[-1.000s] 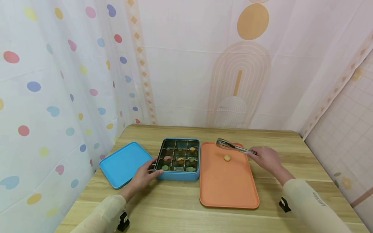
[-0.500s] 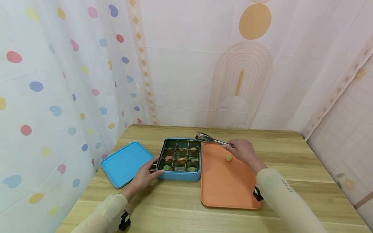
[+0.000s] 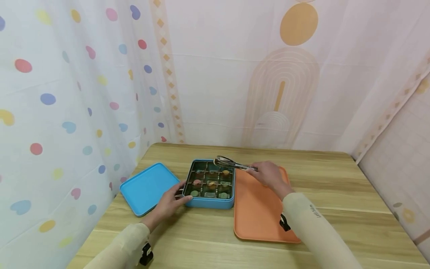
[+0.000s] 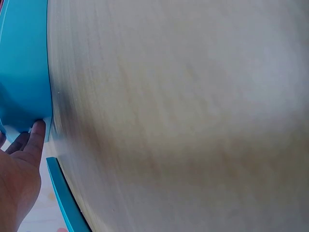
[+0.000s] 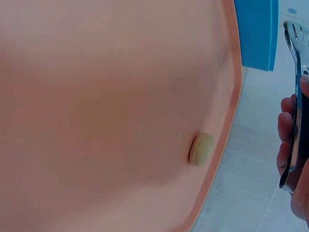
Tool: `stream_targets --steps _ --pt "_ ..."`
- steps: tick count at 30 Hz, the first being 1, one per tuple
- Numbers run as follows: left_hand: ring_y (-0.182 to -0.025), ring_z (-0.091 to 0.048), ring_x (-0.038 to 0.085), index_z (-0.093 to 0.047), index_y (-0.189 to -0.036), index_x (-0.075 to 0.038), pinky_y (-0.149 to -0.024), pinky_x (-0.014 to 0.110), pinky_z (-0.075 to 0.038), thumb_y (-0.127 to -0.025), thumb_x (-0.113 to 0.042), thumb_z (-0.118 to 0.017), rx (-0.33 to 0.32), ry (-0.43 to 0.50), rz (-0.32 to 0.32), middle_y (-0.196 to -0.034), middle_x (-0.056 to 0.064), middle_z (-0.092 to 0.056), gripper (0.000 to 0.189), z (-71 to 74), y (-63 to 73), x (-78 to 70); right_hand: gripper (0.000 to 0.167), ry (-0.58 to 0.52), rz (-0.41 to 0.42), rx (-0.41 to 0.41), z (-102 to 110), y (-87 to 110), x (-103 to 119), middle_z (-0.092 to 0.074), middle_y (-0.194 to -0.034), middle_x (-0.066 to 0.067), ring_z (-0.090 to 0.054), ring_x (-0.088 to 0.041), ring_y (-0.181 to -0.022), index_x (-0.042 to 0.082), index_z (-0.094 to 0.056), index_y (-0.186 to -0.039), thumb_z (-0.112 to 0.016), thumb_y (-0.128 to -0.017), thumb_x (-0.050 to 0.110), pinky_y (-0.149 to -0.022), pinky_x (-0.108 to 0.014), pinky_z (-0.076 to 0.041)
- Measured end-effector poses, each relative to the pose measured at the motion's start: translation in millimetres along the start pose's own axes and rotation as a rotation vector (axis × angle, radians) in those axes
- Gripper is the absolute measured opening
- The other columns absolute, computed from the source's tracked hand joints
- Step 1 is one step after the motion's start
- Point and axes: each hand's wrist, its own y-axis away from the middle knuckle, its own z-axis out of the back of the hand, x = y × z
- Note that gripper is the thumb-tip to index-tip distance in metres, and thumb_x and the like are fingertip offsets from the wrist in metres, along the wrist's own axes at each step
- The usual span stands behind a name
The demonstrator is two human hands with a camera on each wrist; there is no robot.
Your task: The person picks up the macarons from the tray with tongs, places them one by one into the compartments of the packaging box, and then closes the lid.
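Observation:
My left hand holds the left front corner of a square blue box, thumb at its front rim; in the left wrist view a fingertip presses the box's side. A divided insert fills the box, with small round pink, yellow and green macaron-like sweets, such as a pink one, in several compartments. My right hand grips metal tongs, their head over the box's back right part. I cannot tell whether the tips pinch anything. One yellow macaron lies on the orange tray, mostly hidden behind my right hand in the head view.
A blue lid lies on the wooden table left of the box. The tray sits close along the box's right side. A patterned curtain hangs behind the table's back edge.
My right hand has carried the tongs leftward from over the tray to above the box's back right part. The left hand stays at the box's corner.

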Motion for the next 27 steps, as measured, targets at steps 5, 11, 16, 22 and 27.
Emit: stream_targets --steps 5,11,16,22,27 --pt "-0.125 -0.053 0.037 -0.037 -0.152 -0.002 -0.098 0.048 -0.049 -0.094 -0.025 -0.071 0.003 0.002 -0.002 -0.143 0.024 -0.048 0.071 -1.3 -0.7 0.9 0.033 -0.004 -0.005 -0.010 -7 -3.5 4 -0.072 -0.081 0.002 -0.059 -0.010 -0.061 0.013 -0.076 -0.111 -0.064 -0.097 0.040 -0.065 -0.037 -0.054" --pt "-0.125 -0.053 0.036 -0.037 -0.152 -0.004 -0.098 0.048 -0.049 -0.094 -0.024 -0.071 0.008 0.021 0.003 -0.143 0.022 -0.048 0.070 -1.8 -1.6 3.0 0.035 0.001 -0.012 -0.012 -9 -5.0 5 -0.074 -0.086 -0.001 -0.062 -0.013 -0.064 0.013 -0.075 -0.114 -0.065 -0.096 0.041 -0.066 -0.038 -0.054" --pt "-0.126 -0.052 0.036 -0.036 -0.153 -0.005 -0.099 0.048 -0.049 -0.095 -0.023 -0.071 0.004 0.012 0.015 -0.144 0.022 -0.047 0.070 -1.8 -2.1 4.2 0.038 0.000 -0.016 -0.002 -5 -2.9 3 -0.074 -0.092 -0.003 -0.063 -0.014 -0.066 0.012 -0.074 -0.118 -0.064 -0.097 0.042 -0.069 -0.039 -0.055" --pt "-0.125 -0.052 0.037 -0.035 -0.153 -0.003 -0.098 0.048 -0.049 -0.095 -0.025 -0.070 0.001 0.010 0.007 -0.143 0.024 -0.048 0.071 -1.6 -1.2 3.5 0.041 0.010 -0.015 0.013 1 0.6 -2 -0.074 -0.097 -0.005 -0.059 -0.012 -0.060 0.013 -0.072 -0.122 -0.061 -0.098 0.044 -0.063 -0.037 -0.052" --pt "-0.125 -0.052 0.037 -0.035 -0.153 -0.003 -0.098 0.049 -0.049 -0.095 -0.027 -0.070 0.003 0.002 0.014 -0.143 0.024 -0.048 0.072 -0.7 -0.6 2.9 0.041 0.029 -0.015 -0.005 8 5.2 -8 -0.074 -0.101 -0.005 -0.066 -0.017 -0.072 0.014 -0.073 -0.122 -0.062 -0.097 0.046 -0.066 -0.040 -0.055"
